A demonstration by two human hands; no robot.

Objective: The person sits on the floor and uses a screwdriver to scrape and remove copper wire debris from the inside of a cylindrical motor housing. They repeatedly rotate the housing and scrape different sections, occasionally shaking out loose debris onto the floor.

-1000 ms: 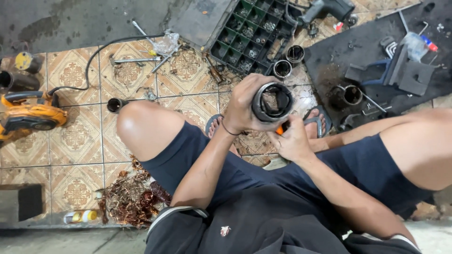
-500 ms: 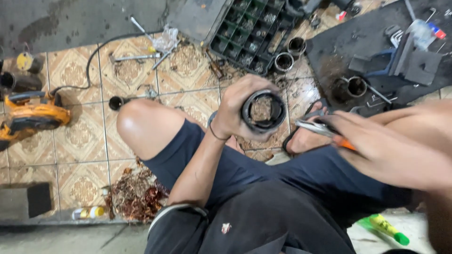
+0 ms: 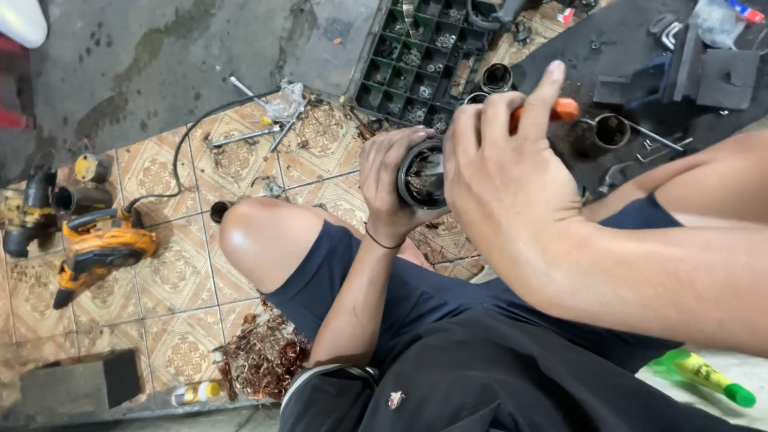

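My left hand (image 3: 392,188) grips a black cylindrical metal housing (image 3: 420,178), open end facing me, held above my lap. My right hand (image 3: 508,172) holds an orange-handled screwdriver (image 3: 560,110), whose metal shaft reaches into the housing's opening. The right hand covers most of the tool and the housing's right side. I am sitting on a tiled floor with my left knee (image 3: 256,232) raised.
A green compartment tray (image 3: 420,64) of small parts lies ahead. Metal rings (image 3: 498,78) and a black mat (image 3: 640,48) with tools are at right. A yellow power tool (image 3: 100,248) lies left, a copper wire tangle (image 3: 264,356) and a green bottle (image 3: 708,376) lie near me.
My right hand swung away to the right with the screwdriver, then came back and put its shaft into the housing. The left hand kept its grip on the housing.
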